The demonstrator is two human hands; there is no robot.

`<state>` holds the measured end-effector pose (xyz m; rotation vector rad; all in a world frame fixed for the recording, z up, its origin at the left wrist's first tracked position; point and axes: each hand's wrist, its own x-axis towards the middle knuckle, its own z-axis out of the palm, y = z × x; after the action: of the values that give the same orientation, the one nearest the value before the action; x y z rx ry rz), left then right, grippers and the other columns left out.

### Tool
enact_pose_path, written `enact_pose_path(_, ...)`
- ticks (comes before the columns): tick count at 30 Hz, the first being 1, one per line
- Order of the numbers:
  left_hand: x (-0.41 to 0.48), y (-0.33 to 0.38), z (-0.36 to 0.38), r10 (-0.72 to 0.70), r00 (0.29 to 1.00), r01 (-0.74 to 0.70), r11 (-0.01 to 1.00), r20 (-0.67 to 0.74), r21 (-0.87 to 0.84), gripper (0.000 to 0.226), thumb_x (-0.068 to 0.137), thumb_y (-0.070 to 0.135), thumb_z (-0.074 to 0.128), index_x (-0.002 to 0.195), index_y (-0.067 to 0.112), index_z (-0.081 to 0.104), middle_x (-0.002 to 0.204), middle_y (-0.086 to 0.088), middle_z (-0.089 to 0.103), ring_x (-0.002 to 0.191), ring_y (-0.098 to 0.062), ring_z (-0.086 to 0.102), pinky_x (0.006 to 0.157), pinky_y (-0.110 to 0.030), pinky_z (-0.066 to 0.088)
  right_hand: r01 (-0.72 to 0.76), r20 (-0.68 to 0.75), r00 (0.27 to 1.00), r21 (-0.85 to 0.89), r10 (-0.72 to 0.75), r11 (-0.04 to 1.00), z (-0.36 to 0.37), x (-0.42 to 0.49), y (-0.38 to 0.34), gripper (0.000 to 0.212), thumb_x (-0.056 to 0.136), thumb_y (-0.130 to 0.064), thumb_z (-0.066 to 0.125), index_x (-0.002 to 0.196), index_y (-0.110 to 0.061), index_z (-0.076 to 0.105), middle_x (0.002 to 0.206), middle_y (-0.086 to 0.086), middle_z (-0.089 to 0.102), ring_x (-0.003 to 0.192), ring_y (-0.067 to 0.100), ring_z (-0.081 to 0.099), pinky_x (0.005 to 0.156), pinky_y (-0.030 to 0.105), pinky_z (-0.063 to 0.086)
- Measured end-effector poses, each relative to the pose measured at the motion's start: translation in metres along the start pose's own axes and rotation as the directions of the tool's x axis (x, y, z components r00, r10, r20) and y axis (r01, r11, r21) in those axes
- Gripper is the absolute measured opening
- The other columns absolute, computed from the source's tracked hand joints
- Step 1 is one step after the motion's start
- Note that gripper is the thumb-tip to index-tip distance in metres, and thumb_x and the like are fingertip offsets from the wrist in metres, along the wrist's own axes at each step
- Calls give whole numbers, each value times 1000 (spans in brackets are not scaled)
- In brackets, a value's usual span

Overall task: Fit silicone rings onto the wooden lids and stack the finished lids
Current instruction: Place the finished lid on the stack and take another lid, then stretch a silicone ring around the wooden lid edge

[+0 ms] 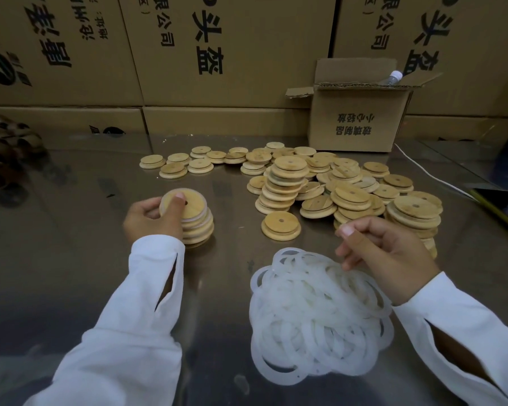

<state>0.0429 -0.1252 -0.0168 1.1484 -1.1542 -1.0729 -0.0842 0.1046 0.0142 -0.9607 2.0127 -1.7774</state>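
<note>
Left hand (154, 216) at 9 o'clock has thumb and curled fingers gripping the top lid (195, 203) of the short finished stack (201, 230), white ring (185, 189) round its rim. Right hand (384, 256) sits at 4 o'clock, fingers curled right over the silicone rings (311, 317) heap at 5, honestly can't tell if it's pinching one. Bare wooden lids (335, 186) are piled at 1 o'clock, cardboard box (358, 124) behind them.

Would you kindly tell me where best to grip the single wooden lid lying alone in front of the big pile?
I'd pinch the single wooden lid across its raised upper step, coming straight down from above: it lies flat with the wide flange on the steel table, so the step's edge stands proud and its near side is free.
</note>
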Motion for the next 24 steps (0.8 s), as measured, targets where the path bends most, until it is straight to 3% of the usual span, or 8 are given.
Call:
enact_pose_path(4, 4, -5, 1, -91, 995, 88, 994, 32, 62, 25, 78, 38, 69, 91, 18, 62, 75, 6, 58, 64, -7, 52, 57, -18, 34, -12, -12, 1000, -20, 12, 1000, -1, 1, 2, 10, 85, -14, 56, 78, -10, 63, 61, 5, 62, 45, 8, 55, 51, 13, 47)
enact_pose_path(7, 3, -3, 3, -65, 998, 63, 993, 13, 105, 28, 79, 37, 67, 98, 16, 61, 102, -4, 63, 83, -20, 57, 74, -26, 41, -13, -27, 1000, -28, 12, 1000, -1, 2, 4, 10, 85, -14, 57, 77, -10, 63, 60, 5, 63, 45, 8, 55, 52, 15, 47)
enact_pose_path(11, -12, 14, 4, 169, 985, -164, 981, -35, 99, 23, 84, 29, 61, 103, 19, 53, 120, -7, 51, 105, -19, 53, 86, -26, 39, -10, -59, 998, -76, 6, 997, -3, 5, 8, 9, 84, -15, 58, 77, -14, 63, 62, 3, 64, 47, 7, 57, 51, 13, 47)
enact_pose_path(14, -37, 31, 7, 374, 925, -370, 927, 72, -69, 13, 86, 18, 57, 97, 20, 50, 104, -5, 59, 96, -15, 57, 84, -24, 44, 24, -185, 980, -228, -67, 973, -10, 10, 16, 7, 82, -18, 61, 76, -22, 62, 71, -3, 63, 61, 6, 58, 56, 14, 45)
enact_pose_path(17, -67, 38, 12, 402, 866, -311, 899, 297, -310, 11, 88, 6, 55, 90, 16, 55, 66, 2, 63, 61, -8, 59, 64, -18, 47, 56, -362, 892, -505, -271, 861, -27, 17, 19, 9, 80, -21, 63, 88, -24, 60, 86, -8, 59, 83, 8, 55, 72, 21, 41)
enact_pose_path(20, -88, 33, 15, 294, 739, -119, 943, 606, -312, 17, 86, -3, 53, 85, 13, 56, 51, 4, 60, 48, -9, 57, 55, -18, 50, -58, -447, 824, -678, -348, 733, -47, 26, 27, 35, 80, -26, 65, 113, -22, 57, 120, 6, 50, 114, 25, 42, 86, 29, 32)
enact_pose_path(22, -97, 26, 18, 218, 578, -110, 976, 787, -189, 18, 85, -3, 55, 88, 14, 57, 58, 3, 61, 52, -10, 59, 59, -20, 50, -155, -470, 842, -682, -266, 715, -54, 32, 31, 45, 80, -33, 63, 123, -27, 53, 138, 9, 38, 128, 29, 29, 98, 39, 31)
enact_pose_path(24, -102, 20, 20, 157, 471, -176, 981, 868, -82, 17, 86, 1, 57, 90, 18, 57, 68, 1, 61, 55, -7, 60, 61, -17, 48, -253, -472, 874, -647, -118, 720, -59, 37, 37, 47, 82, -41, 60, 127, -35, 50, 148, 7, 28, 136, 30, 19, 106, 45, 25)
